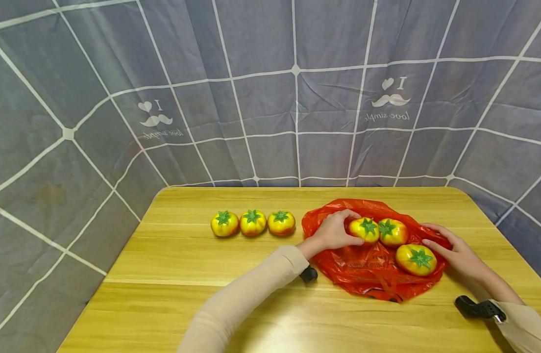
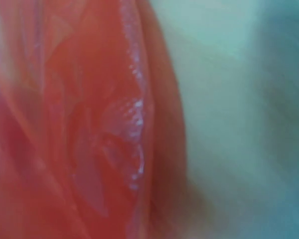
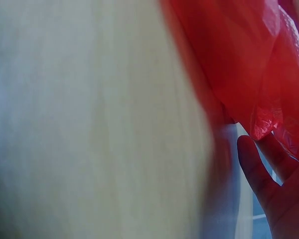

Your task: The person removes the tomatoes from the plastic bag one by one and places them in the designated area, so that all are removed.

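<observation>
A spread red plastic bag (image 1: 372, 277) lies on the table with three yellow-and-red tomatoes on it, each with a green star-shaped top. My left hand (image 1: 334, 230) reaches over the bag's left side and grips the leftmost tomato (image 1: 363, 231) between thumb and fingers. Touching it is a second tomato (image 1: 393, 232); a third tomato (image 1: 416, 260) sits nearer the front right. At the bag's right edge my right hand (image 1: 462, 255) touches the red plastic, fingers and thumb extended and spread. The left wrist view is filled by blurred red plastic (image 2: 99, 124). Extended fingers (image 3: 259, 174) meet the bag in the right wrist view.
Left of the bag, three more tomatoes stand in a row: a left one (image 1: 224, 224), a middle one (image 1: 253, 223) and a right one (image 1: 281, 223). The wooden table (image 1: 173, 260) is bordered by a grey checked curtain (image 1: 261, 108) behind and at the sides.
</observation>
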Motion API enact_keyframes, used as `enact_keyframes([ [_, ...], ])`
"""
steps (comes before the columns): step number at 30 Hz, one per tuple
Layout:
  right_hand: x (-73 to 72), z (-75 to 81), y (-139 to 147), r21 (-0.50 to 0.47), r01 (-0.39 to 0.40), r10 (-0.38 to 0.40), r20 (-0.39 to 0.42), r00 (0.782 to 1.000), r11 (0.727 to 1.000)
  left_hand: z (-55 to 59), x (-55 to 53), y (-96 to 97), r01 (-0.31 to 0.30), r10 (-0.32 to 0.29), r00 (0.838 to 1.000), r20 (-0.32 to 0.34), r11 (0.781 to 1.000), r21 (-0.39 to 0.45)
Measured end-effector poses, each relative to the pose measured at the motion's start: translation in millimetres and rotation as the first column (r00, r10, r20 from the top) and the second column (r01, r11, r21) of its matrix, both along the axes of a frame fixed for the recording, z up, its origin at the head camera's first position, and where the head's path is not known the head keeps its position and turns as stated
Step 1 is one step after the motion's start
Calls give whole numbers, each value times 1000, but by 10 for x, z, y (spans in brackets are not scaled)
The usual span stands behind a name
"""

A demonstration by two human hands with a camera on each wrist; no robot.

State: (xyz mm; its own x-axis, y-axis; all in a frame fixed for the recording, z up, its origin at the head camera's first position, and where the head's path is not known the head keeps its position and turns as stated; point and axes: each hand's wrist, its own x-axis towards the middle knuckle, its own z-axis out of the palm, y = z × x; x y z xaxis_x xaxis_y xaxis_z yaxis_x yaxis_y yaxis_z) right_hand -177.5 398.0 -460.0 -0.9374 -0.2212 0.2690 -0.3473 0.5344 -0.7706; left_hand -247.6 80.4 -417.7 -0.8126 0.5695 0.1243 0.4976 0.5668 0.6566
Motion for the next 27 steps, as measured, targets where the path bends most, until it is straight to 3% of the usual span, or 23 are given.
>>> enact_keyframes([
  [10, 3, 15, -5, -2, 6, -6, 4, 1000, 1000, 90, 13, -81, 15, -16, 1000, 10, 996, 83],
  [27, -1, 19, -10, 2, 15, -15, 11, 1000, 1000, 346, 42, -368, 15, -20, 999, 25, 982, 186],
])
